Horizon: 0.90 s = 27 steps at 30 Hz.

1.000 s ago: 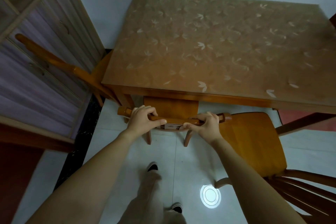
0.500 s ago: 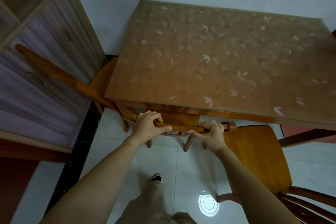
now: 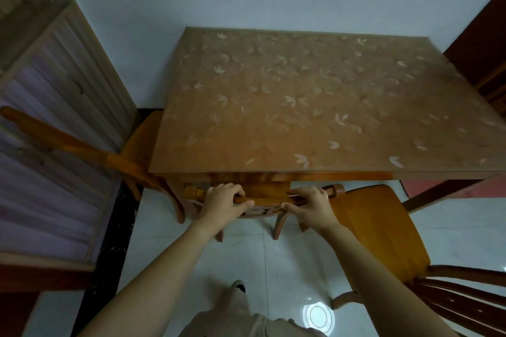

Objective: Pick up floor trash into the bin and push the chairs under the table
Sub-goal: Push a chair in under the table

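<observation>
A wooden table (image 3: pixel 315 107) with a leaf-patterned cover stands against the wall ahead. Directly below its near edge is a wooden chair (image 3: pixel 191 192), its seat hidden under the tabletop and only the top rail and rear legs showing. My left hand (image 3: pixel 223 204) grips the rail's left part and my right hand (image 3: pixel 308 204) grips its right part. A second chair (image 3: pixel 377 232) stands pulled out at the right, seat fully exposed. A third chair (image 3: pixel 82 148) sits at the table's left side, seat partly under it.
A wooden cabinet with slatted doors (image 3: pixel 49 128) fills the left side, close to the left chair. A dark wooden door (image 3: pixel 482 44) is at the far right. White glossy floor tiles (image 3: pixel 295 276) lie below, with my shoe (image 3: pixel 239 286) on them.
The chair in my hands has slid forward under the table; its seat, visible before, is now hidden. I have stepped closer with it.
</observation>
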Motion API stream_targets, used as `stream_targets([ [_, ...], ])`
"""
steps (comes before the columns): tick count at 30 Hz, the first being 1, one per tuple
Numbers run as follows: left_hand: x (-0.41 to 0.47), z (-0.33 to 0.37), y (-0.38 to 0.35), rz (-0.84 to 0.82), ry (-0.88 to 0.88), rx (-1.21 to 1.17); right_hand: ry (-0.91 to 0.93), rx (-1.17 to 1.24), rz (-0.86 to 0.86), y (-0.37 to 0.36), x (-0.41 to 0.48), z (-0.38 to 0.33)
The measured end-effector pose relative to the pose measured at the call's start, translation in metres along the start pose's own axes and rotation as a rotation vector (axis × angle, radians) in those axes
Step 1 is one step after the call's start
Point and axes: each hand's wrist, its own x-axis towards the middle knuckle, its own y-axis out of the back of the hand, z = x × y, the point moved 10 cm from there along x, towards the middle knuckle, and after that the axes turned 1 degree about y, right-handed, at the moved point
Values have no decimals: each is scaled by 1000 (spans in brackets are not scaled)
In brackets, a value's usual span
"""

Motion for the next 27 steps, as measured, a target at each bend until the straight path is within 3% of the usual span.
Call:
stream_targets([
  [7,-21,63,40,175,-350,60,193,-140,370,46,-55,-54],
  [10,-35,91,37,198,-491,73,165,-231,476,58,-90,-50],
  [14,-58,121,4,129,-623,10,-34,-310,543,64,-145,-11],
  [21,-119,166,-103,-228,-857,87,-469,-301,625,54,-286,78],
  [27,-186,261,-144,-264,-1013,35,-691,-262,728,48,-424,131],
])
